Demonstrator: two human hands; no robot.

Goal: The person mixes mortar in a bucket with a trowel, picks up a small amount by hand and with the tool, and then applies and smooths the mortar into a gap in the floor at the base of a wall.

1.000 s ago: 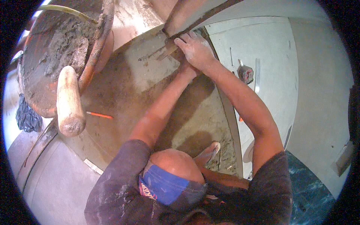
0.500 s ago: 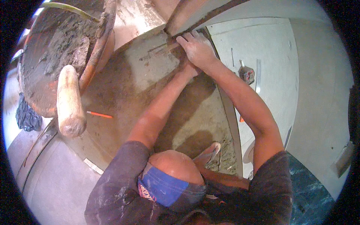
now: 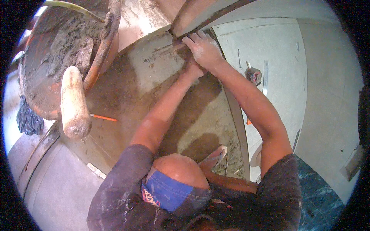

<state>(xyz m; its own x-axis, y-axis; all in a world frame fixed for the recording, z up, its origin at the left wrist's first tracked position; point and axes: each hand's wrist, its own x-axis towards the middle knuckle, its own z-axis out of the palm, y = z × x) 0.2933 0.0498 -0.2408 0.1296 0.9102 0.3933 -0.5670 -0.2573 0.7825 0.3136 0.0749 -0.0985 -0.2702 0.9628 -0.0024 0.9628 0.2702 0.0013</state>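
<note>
Both my hands are close together at the far corner of a brown, damp cement-like surface (image 3: 127,92), beside the base of an upright panel (image 3: 194,17). My right hand (image 3: 202,48), dusted with pale powder, reaches over the left one, its fingers apart and slightly bent toward the panel's foot. My left hand (image 3: 194,70) lies just under and nearer than the right; its fingers are hidden, so what it may hold does not show. Thin dark streaks (image 3: 165,48) mark the surface just left of the hands.
At the left stands a wide tub (image 3: 92,75) of grey mortar, a thick wooden handle (image 3: 75,104) before it. An orange pencil (image 3: 104,117) and black plastic bag (image 3: 29,117) lie nearby. Right, a pale board (image 3: 277,50) holds a small dirty container (image 3: 253,76) and metal strip (image 3: 265,73).
Both hands stay at the same corner, with barely any shift. The tub and wooden handle sit slightly further right in the picture.
</note>
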